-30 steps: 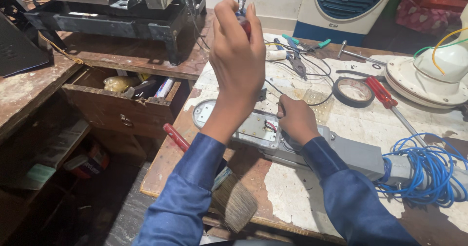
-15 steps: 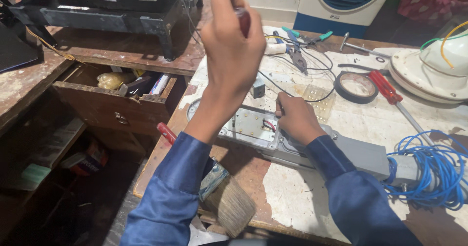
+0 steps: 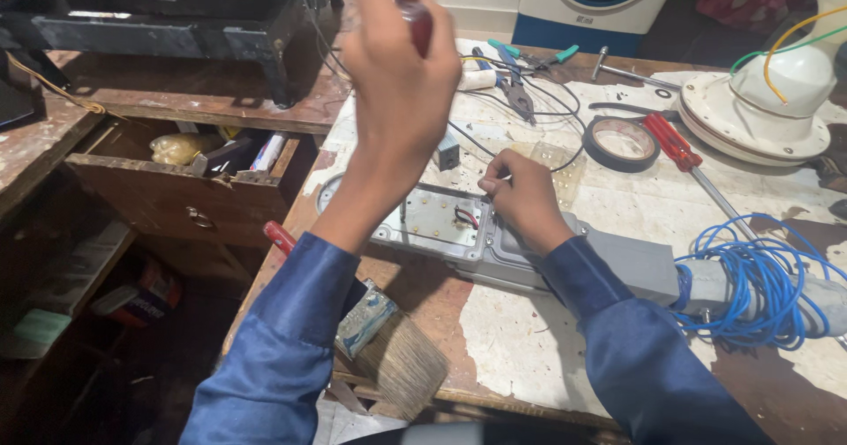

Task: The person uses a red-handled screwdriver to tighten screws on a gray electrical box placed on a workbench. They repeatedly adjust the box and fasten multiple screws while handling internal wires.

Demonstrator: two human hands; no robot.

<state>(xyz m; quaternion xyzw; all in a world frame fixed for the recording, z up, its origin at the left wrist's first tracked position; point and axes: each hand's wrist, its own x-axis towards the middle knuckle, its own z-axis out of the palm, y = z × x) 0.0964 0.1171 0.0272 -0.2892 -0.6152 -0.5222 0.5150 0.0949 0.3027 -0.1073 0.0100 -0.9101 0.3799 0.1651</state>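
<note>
left hand (image 3: 401, 92) risen higher, fist gripping red-handled tool (image 3: 420, 23); right hand (image 3: 522, 200) pinching wire on grey housing (image 3: 494, 238).

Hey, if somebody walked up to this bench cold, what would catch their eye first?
Probably the left hand, raised high over the bench with a red-handled tool gripped in it. Below it, the right hand rests on a long grey metal housing lying open across the worn table. At the right edge, a tangled coil of blue wire stands out by colour.
</note>
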